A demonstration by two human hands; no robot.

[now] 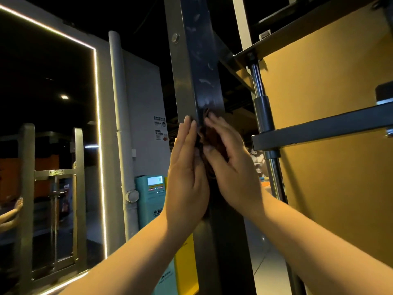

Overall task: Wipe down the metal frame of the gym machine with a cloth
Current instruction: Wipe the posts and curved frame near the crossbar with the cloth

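While the left hand [187,177] and right hand [232,171] press open-palmed, the dark cloth [213,141] sits squished against the metal frame [204,60].

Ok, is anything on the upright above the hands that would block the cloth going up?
Nothing visible on the front face of the upright above the cloth. A bolt head sits on its left face, higher up.

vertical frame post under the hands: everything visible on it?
The vertical post is a dark, glossy rectangular metal tube, upright, cut off top and bottom. Pale smears streak its front face; a hex bolt sits on its left face. The left hand lies flat against its left side; the right hand presses a dark cloth to its front.
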